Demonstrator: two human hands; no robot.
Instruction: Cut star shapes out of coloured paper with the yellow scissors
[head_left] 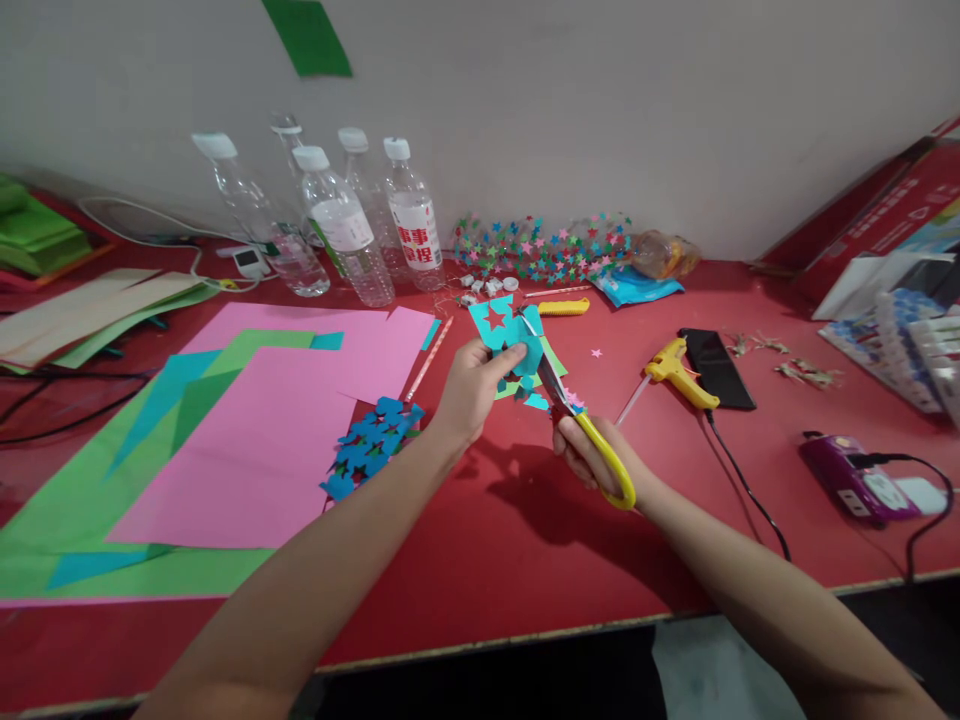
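Note:
Between the thumb and fingers of my left hand is a piece of turquoise paper with a star-shaped hole cut through it. My right hand grips yellow-handled scissors, whose blades point up and left at the paper's right edge. How far apart the blades are is hard to make out. Green and turquoise paper scraps and small pink stars lie on the table under the paper. Left of my left hand rests a blue sheet full of star-shaped holes.
Pink paper and green sheets cover the table's left side. Several plastic bottles and a clear container of stars stand along the wall. At right are a yellow glue gun, a black phone and a purple power strip with cords.

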